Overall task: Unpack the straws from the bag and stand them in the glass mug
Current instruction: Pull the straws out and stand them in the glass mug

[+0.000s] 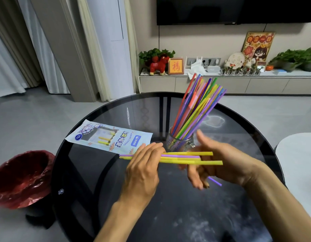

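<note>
Left hand fingers curl round loose straws — right hand fingers spread beside them

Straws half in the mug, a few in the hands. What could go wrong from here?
1. The left hand holds the yellow and purple straws level and loosely fanned; one could slip out on the way over.
2. The straws in the glass mug lean hard to the right; pushing more in might tip the mug or flick some out.
3. A purple straw pokes out under the right hand and may get left behind.
</note>
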Motion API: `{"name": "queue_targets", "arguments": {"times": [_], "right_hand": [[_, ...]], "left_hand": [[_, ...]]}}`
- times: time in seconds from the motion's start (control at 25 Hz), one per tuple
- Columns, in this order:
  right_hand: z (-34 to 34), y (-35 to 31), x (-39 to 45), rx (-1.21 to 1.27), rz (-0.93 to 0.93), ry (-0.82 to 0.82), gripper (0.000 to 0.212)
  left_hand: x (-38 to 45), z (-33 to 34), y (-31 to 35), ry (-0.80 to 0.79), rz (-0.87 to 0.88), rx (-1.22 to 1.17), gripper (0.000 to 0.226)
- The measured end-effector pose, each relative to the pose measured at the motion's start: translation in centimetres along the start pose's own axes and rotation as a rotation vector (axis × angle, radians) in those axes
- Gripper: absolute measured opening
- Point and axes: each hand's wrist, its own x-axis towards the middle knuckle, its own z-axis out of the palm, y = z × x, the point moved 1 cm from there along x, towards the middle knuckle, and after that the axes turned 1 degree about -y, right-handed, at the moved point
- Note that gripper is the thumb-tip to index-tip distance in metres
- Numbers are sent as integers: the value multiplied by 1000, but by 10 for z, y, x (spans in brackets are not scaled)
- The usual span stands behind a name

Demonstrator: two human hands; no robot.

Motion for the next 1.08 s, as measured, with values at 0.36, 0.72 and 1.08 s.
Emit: {"name": "queue_targets", "arguments": {"times": [0.36, 0.72, 1.08], "right_hand": [[24, 10, 29, -219, -587, 309, 19], [20, 29, 43, -322, -498, 344, 16], [24, 29, 48, -74, -440, 452, 27]], "left_hand": [[4, 3, 2, -537, -416, -749, 25], [4, -5, -7, -884, -370, -815, 27], [5, -18, -4, -1021, -564, -1027, 24]]}}
